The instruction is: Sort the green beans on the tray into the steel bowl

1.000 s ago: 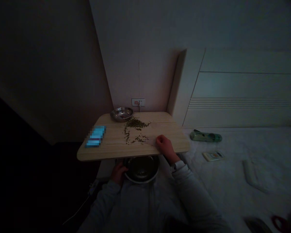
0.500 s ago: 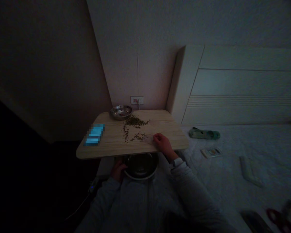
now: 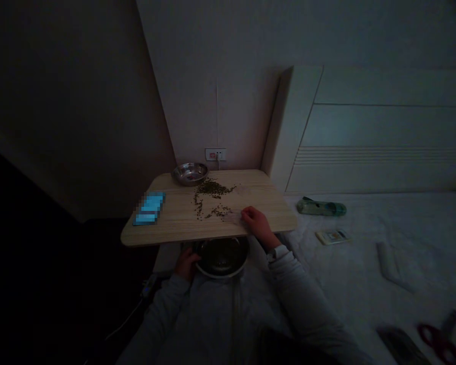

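My right hand [image 3: 255, 222] rests low over the small wooden table [image 3: 167, 230], fingers pinched on a thin, see-through piece [image 3: 232, 217] that looks like clear plastic; its exact kind does not show. Just left of its tip lie scattered small greenish-brown grains [image 3: 217, 211], with a thicker patch farther back near a shiny metal bowl [image 3: 190, 175]. Below the table's front edge, my left hand [image 3: 186, 263] grips the left side of a dark bowl with a pale rim [image 3: 218, 277]. The table partly covers this bowl, and its contents are too dark to make out.
A lit phone [image 3: 149, 208] lies on the table's left side. On the bed at right are a green bottle [image 3: 321, 207], another phone [image 3: 333, 236] and red-handled scissors [image 3: 437, 342]. Behind the table is a wall socket [image 3: 215, 154] with a plug.
The view has shifted slightly. Both hands keep nearly the same places, the right still at the grains' right side and the left still at the dark bowl.
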